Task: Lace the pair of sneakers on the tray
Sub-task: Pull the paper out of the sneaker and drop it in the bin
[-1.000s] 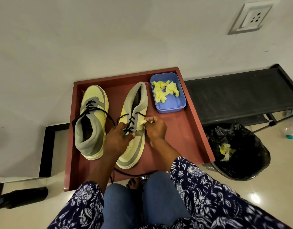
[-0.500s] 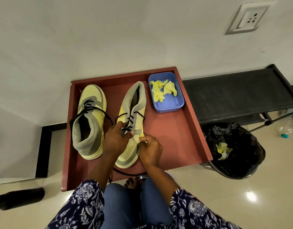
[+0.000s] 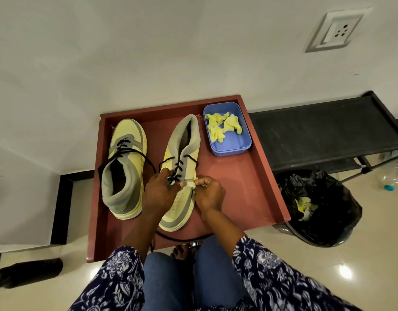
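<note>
Two yellow and grey sneakers lie on a red-brown tray (image 3: pixel 238 187). The left sneaker (image 3: pixel 126 167) points its toe away and carries a black lace. The right sneaker (image 3: pixel 182 147) points its toe toward me, and its black lace (image 3: pixel 180 163) crosses only the lower eyelets. My left hand (image 3: pixel 158 194) lies over this shoe's forefoot and pinches the lace at the lowest eyelets. My right hand (image 3: pixel 210 194) pinches a small pale yellow wad (image 3: pixel 191 184) at the shoe's right edge, touching my left thumb. A loose lace end (image 3: pixel 177 239) trails over the tray's front edge.
A blue box (image 3: pixel 229 150) with yellow crumpled pieces stands at the tray's back right corner. To the right are a black rack (image 3: pixel 317 131) and a bin with a black bag (image 3: pixel 323 209). My knees press against the tray's front.
My right hand has moved from the shoe's upper eyelets down toward the toe, carrying the pale wad to my left thumb. My left hand has stayed on the laces.
</note>
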Tool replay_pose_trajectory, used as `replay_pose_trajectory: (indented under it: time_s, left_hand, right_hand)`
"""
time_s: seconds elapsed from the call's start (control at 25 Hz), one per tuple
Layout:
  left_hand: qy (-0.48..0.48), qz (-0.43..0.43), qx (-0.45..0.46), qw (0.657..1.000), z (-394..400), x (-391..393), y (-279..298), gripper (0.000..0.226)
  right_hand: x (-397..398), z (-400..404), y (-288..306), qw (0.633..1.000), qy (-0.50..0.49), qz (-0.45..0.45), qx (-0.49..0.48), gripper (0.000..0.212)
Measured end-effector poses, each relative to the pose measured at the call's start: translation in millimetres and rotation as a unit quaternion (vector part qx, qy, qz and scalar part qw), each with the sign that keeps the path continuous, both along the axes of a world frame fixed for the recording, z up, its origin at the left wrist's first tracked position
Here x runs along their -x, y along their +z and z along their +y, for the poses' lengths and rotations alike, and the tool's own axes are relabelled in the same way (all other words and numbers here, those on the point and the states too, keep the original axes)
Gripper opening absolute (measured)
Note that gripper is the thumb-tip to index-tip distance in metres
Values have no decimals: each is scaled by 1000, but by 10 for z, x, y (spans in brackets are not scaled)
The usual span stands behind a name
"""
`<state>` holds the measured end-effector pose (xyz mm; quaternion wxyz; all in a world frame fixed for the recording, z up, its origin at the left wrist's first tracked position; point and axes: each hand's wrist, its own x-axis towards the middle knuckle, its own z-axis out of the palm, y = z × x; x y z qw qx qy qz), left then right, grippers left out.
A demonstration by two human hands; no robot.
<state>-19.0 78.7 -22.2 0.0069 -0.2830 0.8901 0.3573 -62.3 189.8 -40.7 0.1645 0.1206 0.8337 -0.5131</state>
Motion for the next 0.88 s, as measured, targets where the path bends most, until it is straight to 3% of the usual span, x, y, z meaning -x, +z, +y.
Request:
replay_pose_trajectory:
  time_s: [0.2,0.48,0.64,0.76,0.88]
  left_hand:
    - [0,11,-1,1000,-35,58,64,36]
    - [-33,-18,-45,998,-118,-41,89,31]
    - [-47,-18,-61,997,-154,-117,178,27]
    - [-68,-24,-68,995,-181,-202,214,19]
    - [-96,-50,-65,992,-233,-244,254,19]
  right_hand:
    - [311,-120,27,999,-11,10,30,22]
    - [-132,26,-69,999,40,23,9,18]
    - [-300,116,-93,995,68,-40,53,15]
    - [-227,230,-84,988,9,-96,121,25]
    - [-45,346,-44,981,-83,-87,152,28]
